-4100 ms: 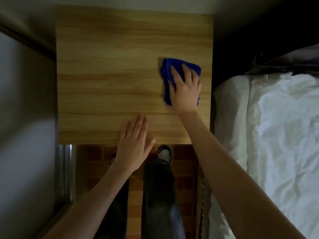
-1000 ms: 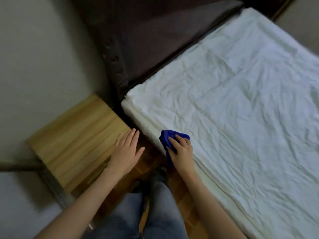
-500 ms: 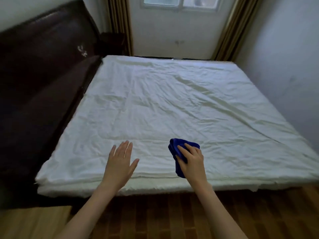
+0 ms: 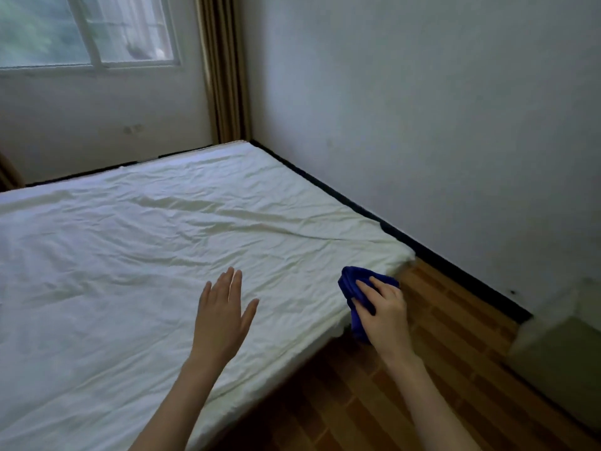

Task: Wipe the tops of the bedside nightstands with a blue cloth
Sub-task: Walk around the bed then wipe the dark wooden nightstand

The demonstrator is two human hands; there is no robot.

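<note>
Two bare hands reach over the near corner of a bed [image 4: 328, 340] in a small room. The right hand [image 4: 382, 315], just right of centre in the lower half of the frame, grips a bunched blue cloth [image 4: 353, 283], its fingers [image 4: 364, 292] curled round the soft, ribbed folds. The cloth sits at the bed's right corner edge, with part of it hanging below the hand; whether it touches the bedding cannot be told. The left hand [image 4: 222, 320], at lower centre, is spread flat with its fingers [image 4: 227, 284] straight and holding nothing, poised over the sheet [image 4: 130, 255]; contact with the fabric cannot be told.

The sheet is white, creased and wrinkled, and covers the left and centre of the frame. Brown wood-patterned floor [image 4: 422, 385] in plank strips fills the lower right. A plain pale wall [image 4: 422, 109] rises at upper right, edged at its foot by a dark skirting [image 4: 455, 271]. A white-framed window [image 4: 94, 30] is at upper left, with a tan pleated curtain [image 4: 224, 70] hanging beside it at the room's corner. A pale, blocky box [image 4: 559, 346] stands at the right edge, blurred.
</note>
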